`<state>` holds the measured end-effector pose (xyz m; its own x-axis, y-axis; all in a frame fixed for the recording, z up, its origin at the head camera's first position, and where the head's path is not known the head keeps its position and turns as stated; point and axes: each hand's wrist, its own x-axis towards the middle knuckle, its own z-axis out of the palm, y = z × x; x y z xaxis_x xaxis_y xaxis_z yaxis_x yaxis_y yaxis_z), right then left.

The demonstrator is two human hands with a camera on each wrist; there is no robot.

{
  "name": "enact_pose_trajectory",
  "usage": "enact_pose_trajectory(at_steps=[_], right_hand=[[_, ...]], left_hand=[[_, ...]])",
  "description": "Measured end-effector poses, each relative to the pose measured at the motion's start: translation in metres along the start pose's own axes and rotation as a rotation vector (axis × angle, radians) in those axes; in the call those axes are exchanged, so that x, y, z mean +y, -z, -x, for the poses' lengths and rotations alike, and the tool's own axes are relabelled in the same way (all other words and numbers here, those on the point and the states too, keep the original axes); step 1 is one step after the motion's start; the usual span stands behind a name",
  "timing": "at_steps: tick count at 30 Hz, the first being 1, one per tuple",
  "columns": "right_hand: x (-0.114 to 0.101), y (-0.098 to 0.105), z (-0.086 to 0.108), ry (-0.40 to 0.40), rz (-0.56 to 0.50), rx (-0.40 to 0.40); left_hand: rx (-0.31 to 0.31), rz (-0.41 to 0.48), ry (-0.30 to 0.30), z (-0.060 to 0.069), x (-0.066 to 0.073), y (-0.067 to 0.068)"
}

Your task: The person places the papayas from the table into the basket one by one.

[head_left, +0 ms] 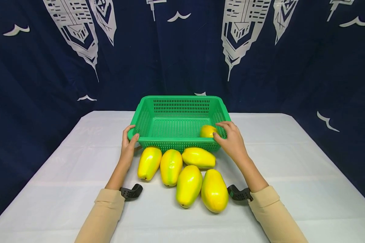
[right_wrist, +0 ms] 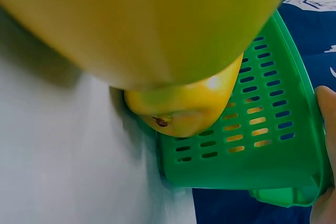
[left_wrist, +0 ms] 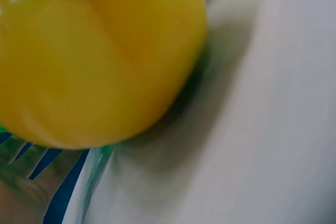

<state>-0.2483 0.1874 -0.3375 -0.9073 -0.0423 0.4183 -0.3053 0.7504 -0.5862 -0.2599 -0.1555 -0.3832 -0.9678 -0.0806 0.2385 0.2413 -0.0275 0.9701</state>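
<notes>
A green plastic basket (head_left: 182,139) with slotted walls stands on the table. At its front left corner my left hand (head_left: 128,145) grips the rim, thumb on top. One papaya (head_left: 207,131) lies inside at the front right, partly hidden by the front wall. Over the right corner reaches my right hand (head_left: 233,141), its curled fingers and thumb at that papaya's right end. In front of the basket lie several yellow papayas (head_left: 189,185). One papaya (left_wrist: 94,66) fills much of the left wrist view; another papaya (right_wrist: 152,24) covers the top of the right wrist view.
A white cloth covers the table (head_left: 292,168). Behind it hangs a dark blue curtain (head_left: 182,54) with white building prints. Black wrist straps (head_left: 132,191) sit at both sleeve cuffs, close to the loose papayas.
</notes>
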Motion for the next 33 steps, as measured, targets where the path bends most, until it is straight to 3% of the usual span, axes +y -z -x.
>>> enact_pose_trajectory(at_steps=[15, 33], right_hand=[[-0.0007, -0.0014, 0.0010, 0.013, -0.004, 0.002], [-0.0037, 0.0052, 0.0014, -0.007, -0.078, -0.055]], left_hand=[[0.012, -0.009, 0.002, -0.0009, -0.0002, 0.0008], [-0.009, -0.017, 0.009, -0.0006, -0.0011, 0.0008]])
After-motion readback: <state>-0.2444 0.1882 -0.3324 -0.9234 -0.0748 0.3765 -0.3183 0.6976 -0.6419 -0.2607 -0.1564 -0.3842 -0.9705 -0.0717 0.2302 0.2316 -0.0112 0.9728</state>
